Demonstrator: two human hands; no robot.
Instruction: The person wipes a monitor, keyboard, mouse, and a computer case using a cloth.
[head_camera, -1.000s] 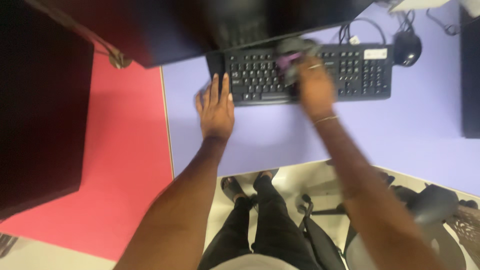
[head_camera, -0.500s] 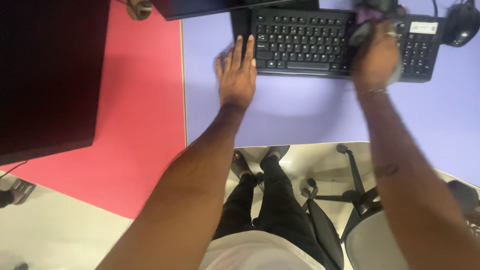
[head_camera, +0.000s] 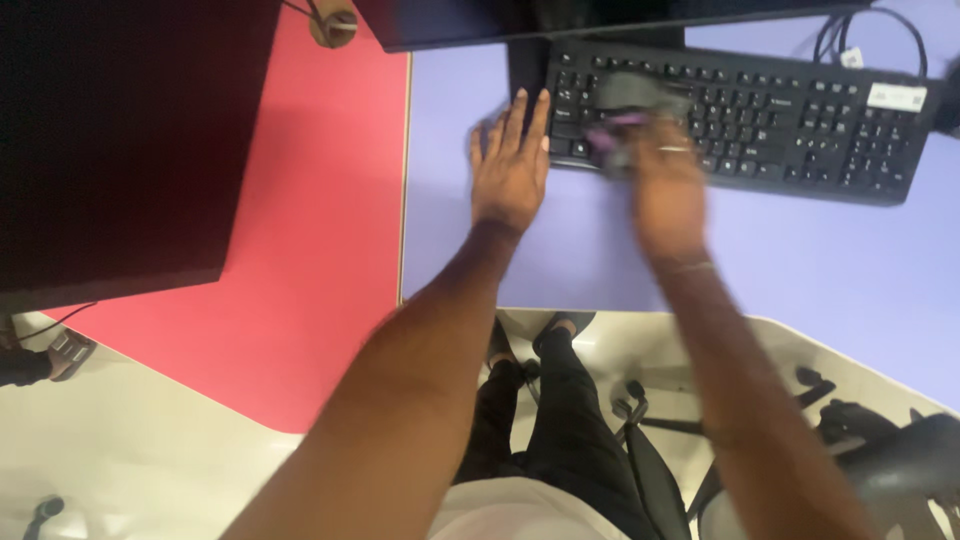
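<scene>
— Keyboard (head_camera: 780, 110), black, lies on our lilac desk (head_camera: 800, 260) under the edge of the dark monitor (head_camera: 600, 15). That is all the head view offers, being our only camera.

— And our hands?

— Our left hand (head_camera: 508, 165) lies flat and open on the desk, fingers straight, fingertips touching the keyboard's left end, holding nothing. Our right hand (head_camera: 665, 185) is closed around a grey and purple cloth (head_camera: 625, 105) (blurred, so its exact shape escapes us), pressed on the keys left of centre.

— Anything around us?

— A red desk (head_camera: 310, 220) adjoins on the left, and a black office chair (head_camera: 880, 470) stands below right.
</scene>
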